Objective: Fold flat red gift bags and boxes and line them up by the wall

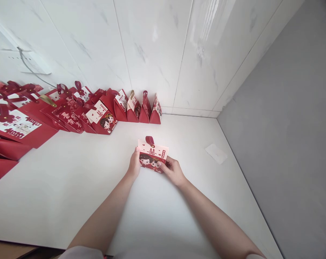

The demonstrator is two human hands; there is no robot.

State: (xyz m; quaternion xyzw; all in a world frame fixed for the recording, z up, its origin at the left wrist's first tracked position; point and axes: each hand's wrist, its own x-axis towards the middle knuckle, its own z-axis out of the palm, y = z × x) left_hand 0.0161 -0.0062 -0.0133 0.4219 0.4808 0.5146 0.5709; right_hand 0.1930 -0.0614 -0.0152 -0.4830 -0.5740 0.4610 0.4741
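Between my two hands is a red and cream gift box (152,158) printed with two cartoon figures, a dark red ribbon loop standing up from its top edge. My left hand (134,163) grips its left side, with the thumb up along the edge. On the lower right corner, my right hand (174,171) is closed, thumb on the printed front and fingers behind. Whether the box's underside touches the table is hidden from me.
Several similar red gift boxes (145,111) stand in a row along the marbled wall, and larger red ones (41,115) crowd the left. A small white paper (216,154) lies to the right on the white table (79,180). A grey cable (35,72) hangs at the upper left.
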